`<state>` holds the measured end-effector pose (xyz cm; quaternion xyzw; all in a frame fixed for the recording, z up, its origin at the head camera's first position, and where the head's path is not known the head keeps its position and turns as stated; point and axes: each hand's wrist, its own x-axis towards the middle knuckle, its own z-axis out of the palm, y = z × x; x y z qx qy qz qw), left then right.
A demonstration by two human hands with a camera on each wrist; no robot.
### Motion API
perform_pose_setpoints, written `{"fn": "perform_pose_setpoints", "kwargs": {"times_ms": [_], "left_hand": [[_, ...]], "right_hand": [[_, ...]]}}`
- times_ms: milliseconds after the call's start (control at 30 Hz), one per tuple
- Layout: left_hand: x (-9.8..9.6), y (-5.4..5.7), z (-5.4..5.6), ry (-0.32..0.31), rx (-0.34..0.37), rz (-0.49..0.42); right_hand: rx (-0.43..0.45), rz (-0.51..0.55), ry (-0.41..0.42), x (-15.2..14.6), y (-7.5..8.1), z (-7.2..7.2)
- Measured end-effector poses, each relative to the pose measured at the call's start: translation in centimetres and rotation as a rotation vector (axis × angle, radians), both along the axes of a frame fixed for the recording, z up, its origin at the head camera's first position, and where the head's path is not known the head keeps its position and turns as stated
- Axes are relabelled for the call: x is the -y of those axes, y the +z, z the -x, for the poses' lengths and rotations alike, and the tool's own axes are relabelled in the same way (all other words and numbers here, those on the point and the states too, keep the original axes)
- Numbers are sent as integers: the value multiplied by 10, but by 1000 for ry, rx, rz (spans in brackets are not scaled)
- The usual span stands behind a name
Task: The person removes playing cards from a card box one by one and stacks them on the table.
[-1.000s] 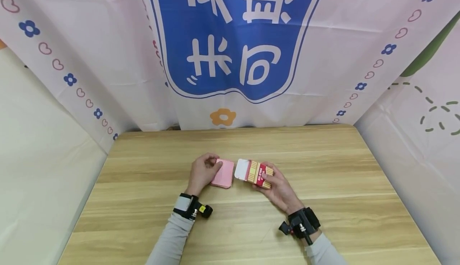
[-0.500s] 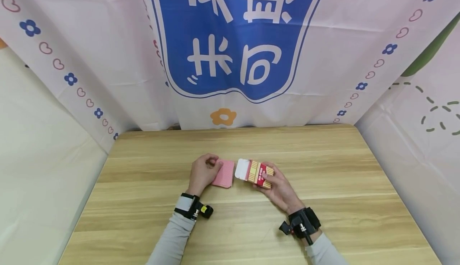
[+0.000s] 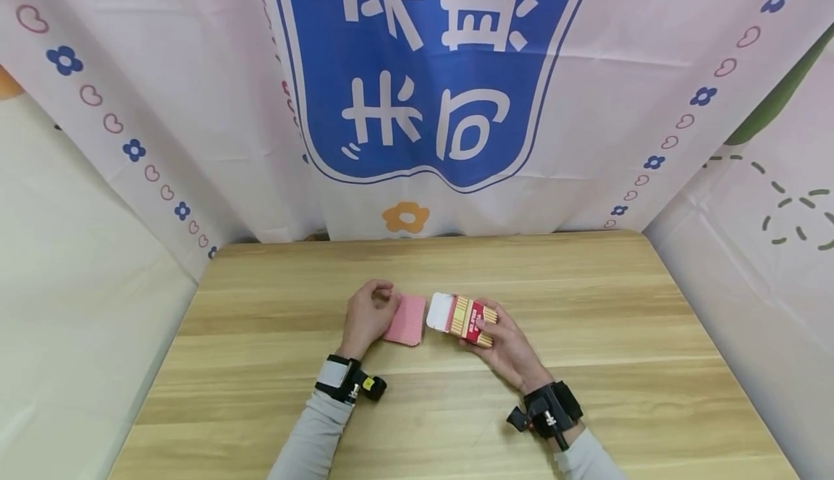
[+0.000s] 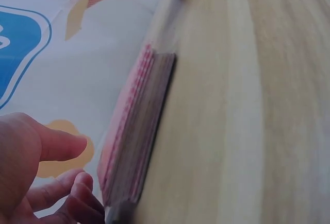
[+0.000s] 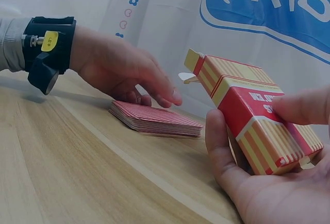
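Observation:
A stack of playing cards (image 3: 409, 321) with pink-patterned backs lies flat on the table. My left hand (image 3: 369, 317) is at its left side. In the left wrist view the left thumb (image 4: 64, 145) is raised, apart from the cards, and the other fingers are loosely bent near the stack's end; whether they touch it I cannot tell. My right hand (image 3: 513, 353) holds a red and yellow striped card box (image 5: 265, 116) above the table, thumb on its front and fingers beneath. The box's white flap (image 3: 441, 311) stands out toward the stack. Its inside is hidden.
The wooden table (image 3: 417, 422) spreads around both hands. A white cloth (image 3: 599, 140) with a blue printed sign hangs behind the far edge, with pale cloth at both sides. Each wrist wears a black camera strap (image 3: 552, 409).
The left thumb, earlier over the stack's top, has drawn back a little and lifted. The right hand and box keep their place. The head view has tilted slightly upward.

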<state>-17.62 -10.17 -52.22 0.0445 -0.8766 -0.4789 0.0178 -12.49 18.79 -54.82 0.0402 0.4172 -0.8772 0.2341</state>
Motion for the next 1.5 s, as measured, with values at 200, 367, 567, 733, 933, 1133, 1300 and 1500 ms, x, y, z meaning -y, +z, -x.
{"fn": "perform_pose_setpoints", "kwargs": {"times_ms": [200, 367, 567, 733, 933, 1133, 1300, 1500], "left_hand": [[2, 2, -1, -24, -33, -65], [-1, 7, -3, -44, -67, -116], [-16, 23, -13, -126, -157, -180], [-33, 35, -26, -238, -170, -239], [-48, 45, -38, -355, -110, -271], [-55, 40, -40, -390, -75, -185], [-58, 36, -42, -384, -17, -153], [-59, 33, -43, -378, 9, -139]], "right_hand": [[-13, 13, 10, -1, -3, 0], [-12, 18, 6, -1, -3, -1], [-27, 14, 9, -1, -3, -1], [-29, 17, 15, -1, -2, -1], [-25, 23, 14, 0, -2, -1], [-20, 39, 5, 1, -2, 0], [-23, 44, 6, 1, -2, 0], [-34, 36, 17, 0, 0, -1]]}}
